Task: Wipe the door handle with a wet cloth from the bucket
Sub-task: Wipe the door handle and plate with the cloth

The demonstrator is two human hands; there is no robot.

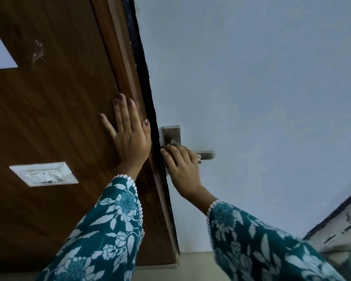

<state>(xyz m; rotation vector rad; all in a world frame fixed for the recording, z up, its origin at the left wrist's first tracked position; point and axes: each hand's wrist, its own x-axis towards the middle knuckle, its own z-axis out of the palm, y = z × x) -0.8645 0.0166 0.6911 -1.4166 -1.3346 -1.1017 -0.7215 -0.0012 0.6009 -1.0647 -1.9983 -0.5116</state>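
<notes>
Thing: small damp-looking grey cloth (175,143), bunched against brushed-steel lever door handle (204,155) | right hand (182,169): grip pressed around cloth | left hand (130,134): spread flat, left of handle | handling: judged soft, light; best kept bunched.

Single head view, tilted, close, facing door (251,78) and wooden frame (49,118)

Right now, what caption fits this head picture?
Right hand wipes door handle with cloth; left hand flat on wood panel.
</notes>
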